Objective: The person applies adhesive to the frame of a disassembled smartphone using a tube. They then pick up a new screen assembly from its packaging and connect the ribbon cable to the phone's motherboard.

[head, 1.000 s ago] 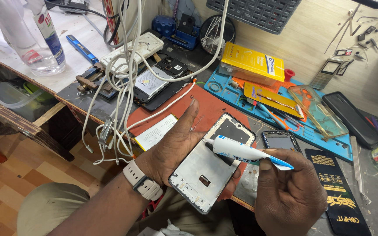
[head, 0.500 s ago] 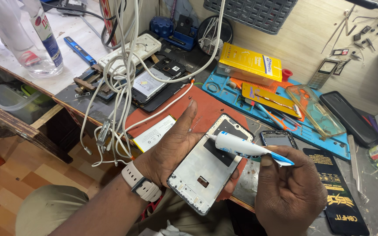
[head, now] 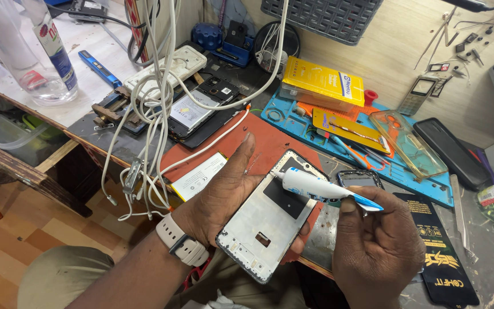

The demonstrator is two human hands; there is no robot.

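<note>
Left hand (head: 224, 197) fingers cup the phone frame (head: 273, 220); right hand (head: 375, 249) fingers apparently pinch the glue tube (head: 315, 186).

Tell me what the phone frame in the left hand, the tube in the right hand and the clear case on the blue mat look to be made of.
Phone frame: likely metal, matt silver-grey plate with a dark plastic-looking rim. Tube: soft white plastic, smooth with a slight sheen, blue flattened tail. Clear case: transparent flexible plastic, yellowish tint, glossy; the blue mat shows through.

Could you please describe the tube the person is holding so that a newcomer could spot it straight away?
Start at the red mat on the workbench. Above its near edge the left hand holds a phone frame. The glue tube lies across the frame's top, pinched by the right hand: the only white tube with a blue tail.
</note>
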